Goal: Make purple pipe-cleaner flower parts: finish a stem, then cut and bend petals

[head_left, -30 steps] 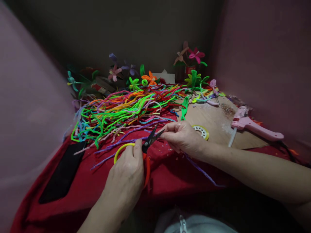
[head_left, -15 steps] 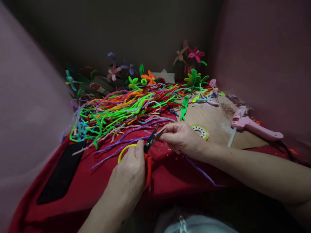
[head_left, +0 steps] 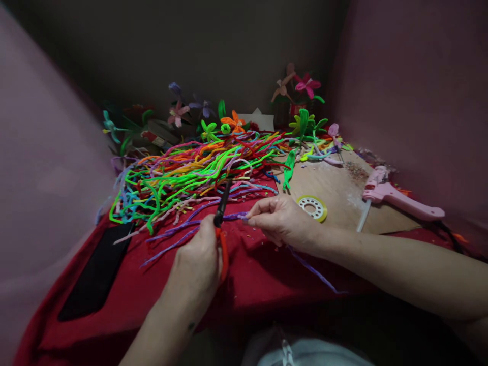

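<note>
My left hand (head_left: 198, 256) is closed round the handles of a pair of scissors (head_left: 223, 206), whose dark blades point up and away, just left of my other hand. A red handle loop shows beside the palm; the rest of the handles is hidden. My right hand (head_left: 280, 218) pinches a purple pipe cleaner (head_left: 316, 271) between thumb and fingers. One length of it trails below the hand to the lower right. More purple pipe cleaners (head_left: 171, 250) lie on the red cloth (head_left: 263, 290) behind and left of the scissors.
A heap of coloured pipe cleaners (head_left: 190, 168) covers the back, with pipe-cleaner flowers (head_left: 236, 122) behind. At right, a cardboard sheet (head_left: 335, 203) bears a tape roll (head_left: 312, 208) and a pink glue gun (head_left: 396, 195). A black flat object (head_left: 93, 274) lies at left.
The scissors have drawn left, away from my right hand, and their blades have come together and turned more upright. My right hand has barely moved, still pinching the purple pipe cleaner.
</note>
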Tool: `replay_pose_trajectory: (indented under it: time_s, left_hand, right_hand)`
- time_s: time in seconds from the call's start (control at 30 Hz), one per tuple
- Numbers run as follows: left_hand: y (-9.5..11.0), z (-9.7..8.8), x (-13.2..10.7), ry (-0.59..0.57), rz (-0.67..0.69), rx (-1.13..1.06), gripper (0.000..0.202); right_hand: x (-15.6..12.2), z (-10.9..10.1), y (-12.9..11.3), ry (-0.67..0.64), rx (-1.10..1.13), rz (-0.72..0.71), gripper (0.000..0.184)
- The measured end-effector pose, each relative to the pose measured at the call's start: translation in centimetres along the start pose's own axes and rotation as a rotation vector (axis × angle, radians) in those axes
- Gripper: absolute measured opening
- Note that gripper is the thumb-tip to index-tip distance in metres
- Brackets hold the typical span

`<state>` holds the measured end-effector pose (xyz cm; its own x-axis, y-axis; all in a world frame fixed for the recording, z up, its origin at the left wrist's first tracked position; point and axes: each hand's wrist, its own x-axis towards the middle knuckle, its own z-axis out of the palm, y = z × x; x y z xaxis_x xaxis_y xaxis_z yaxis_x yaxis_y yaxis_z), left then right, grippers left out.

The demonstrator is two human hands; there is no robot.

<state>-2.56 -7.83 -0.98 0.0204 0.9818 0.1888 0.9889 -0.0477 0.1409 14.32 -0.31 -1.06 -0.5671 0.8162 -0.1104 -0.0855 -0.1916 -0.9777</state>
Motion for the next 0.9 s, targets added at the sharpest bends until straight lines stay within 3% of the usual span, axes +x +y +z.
replay_pose_trajectory:
  time_s: [0.2,0.3,0.4,0.5,0.6,0.7,0.83,0.9]
  left_hand:
    - [-2.2,-1.0,0.5,0.035,0.082,0.104,0.040]
    - [-3.9,-1.3,0.2,-0.055,0.067,0.148,0.043]
    - [-5.1,-1.2,-0.1,-0.175,0.182,0.157,0.041]
    - [-5.1,-0.5,0.4,-0.314,0.333,0.077,0.036]
    - [-4.5,0.0,1.5,-0.345,0.397,0.005,0.032]
    - [-3.8,-0.1,2.4,-0.227,0.402,-0.022,0.035]
    - [-1.8,-0.4,2.4,0.080,0.337,-0.191,0.057]
    - [-0.4,-0.4,2.4,0.219,0.445,-0.249,0.055]
  right_hand:
    - [0.2,-0.5,-0.6,0.058,0.188,-0.055,0.007]
    - [0.4,-0.6,-0.9,0.050,0.270,-0.100,0.009]
    - [0.4,-0.6,-1.0,0.034,0.281,-0.117,0.011]
    - [0.3,-0.5,-0.9,0.030,0.288,-0.123,0.013]
    - [0.3,-0.4,-0.8,0.028,0.284,-0.116,0.014]
    - [0.4,-0.5,-0.6,0.028,0.276,-0.099,0.016]
    - [0.4,-0.5,-0.3,0.028,0.243,-0.079,0.017]
    - [0.4,-0.5,-0.1,0.018,0.223,-0.066,0.015]
